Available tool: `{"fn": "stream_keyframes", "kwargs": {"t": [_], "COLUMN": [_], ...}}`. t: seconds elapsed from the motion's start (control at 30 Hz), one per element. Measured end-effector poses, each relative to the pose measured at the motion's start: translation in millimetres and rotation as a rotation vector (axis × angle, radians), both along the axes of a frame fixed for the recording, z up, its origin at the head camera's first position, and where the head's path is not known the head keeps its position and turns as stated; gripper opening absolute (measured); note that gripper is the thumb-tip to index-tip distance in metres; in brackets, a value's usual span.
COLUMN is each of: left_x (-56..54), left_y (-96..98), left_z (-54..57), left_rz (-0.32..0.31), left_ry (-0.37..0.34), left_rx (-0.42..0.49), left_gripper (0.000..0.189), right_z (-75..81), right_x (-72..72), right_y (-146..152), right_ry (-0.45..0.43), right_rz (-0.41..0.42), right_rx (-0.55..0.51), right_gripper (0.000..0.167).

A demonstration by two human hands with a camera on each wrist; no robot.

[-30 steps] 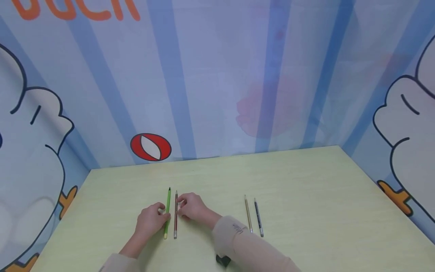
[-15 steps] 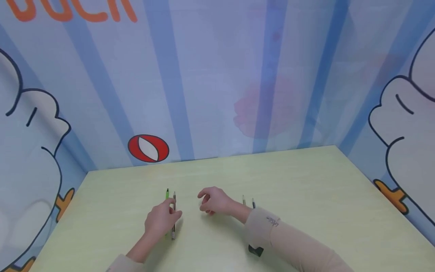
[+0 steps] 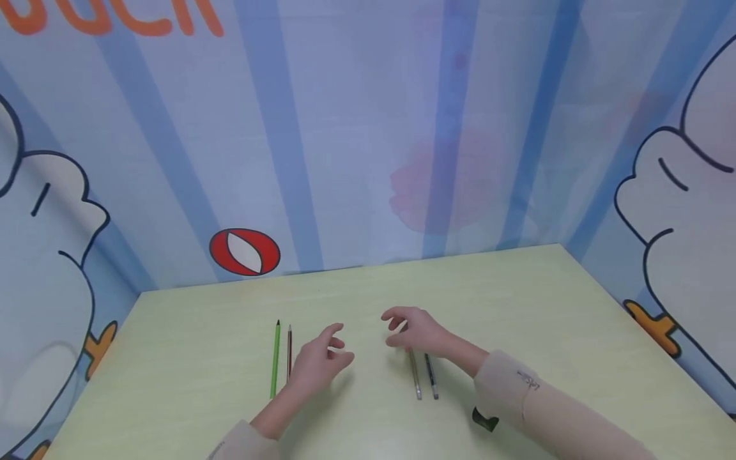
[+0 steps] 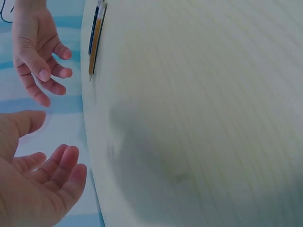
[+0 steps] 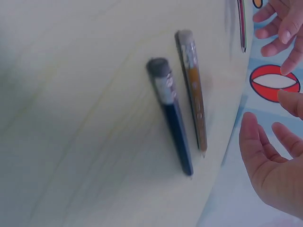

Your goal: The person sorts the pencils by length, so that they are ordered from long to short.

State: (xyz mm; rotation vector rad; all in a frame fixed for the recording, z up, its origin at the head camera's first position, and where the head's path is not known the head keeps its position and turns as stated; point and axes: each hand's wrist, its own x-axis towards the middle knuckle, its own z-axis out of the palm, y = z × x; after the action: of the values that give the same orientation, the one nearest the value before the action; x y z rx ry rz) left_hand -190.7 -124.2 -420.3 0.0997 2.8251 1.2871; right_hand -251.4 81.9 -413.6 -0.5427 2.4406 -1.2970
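Two pencils lie side by side on the right half of the table: a yellow-brown pencil (image 5: 196,90) and a dark blue pencil (image 5: 175,125), both with eraser ends. My right hand (image 3: 420,331) hovers above their far ends, fingers loosely bent and holding nothing; it hides their tips in the head view. My left hand (image 3: 319,363) is in the air between the two pairs, fingers spread and nothing in them. Left of it lie a green pencil (image 3: 275,361) and a dark red pencil (image 3: 289,351), whose lower end the hand covers.
The pale yellow-green table (image 3: 190,358) ends at a printed blue striped backdrop (image 3: 356,160) along its back and sides. A small black object (image 3: 485,419) shows under the right sleeve.
Both hands have moved right, away from the green and red pencils. The left passed over that pair, and the right has come over the yellow-brown and blue pencils. The head view has shifted slightly.
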Motion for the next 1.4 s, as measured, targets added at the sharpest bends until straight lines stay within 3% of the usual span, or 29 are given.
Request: {"fn": "stream_keyframes", "kwargs": {"t": [0.23, 0.57, 0.87, 1.4], "left_x": [-4.4, -8.4, -9.6, -15.9], "left_y": [21.0, 51.3, 68.6, 94.6], "left_z": [-4.1, -13.9, -18.8, -29.5], "left_rz": [-0.110, -0.161, -0.152, -0.070], "left_ry": [0.000, 0.018, 0.016, -0.064], "left_rx": [0.048, 0.017, 0.007, 0.006], "left_gripper": [0.063, 0.065, 0.063, 0.057], "right_z": [-0.5, -7.6, -14.9, -27.8], "right_x": [0.3, 3.5, 10.5, 18.3], "right_y": [23.1, 44.8, 51.7, 48.5], "right_ry": [0.021, 0.036, -0.016, 0.012], "right_rz": [-0.050, -0.110, -0.210, -0.248], "right_rx": [-0.017, -0.015, 0.039, 0.126], "right_gripper": [0.044, 0.047, 0.050, 0.048]}}
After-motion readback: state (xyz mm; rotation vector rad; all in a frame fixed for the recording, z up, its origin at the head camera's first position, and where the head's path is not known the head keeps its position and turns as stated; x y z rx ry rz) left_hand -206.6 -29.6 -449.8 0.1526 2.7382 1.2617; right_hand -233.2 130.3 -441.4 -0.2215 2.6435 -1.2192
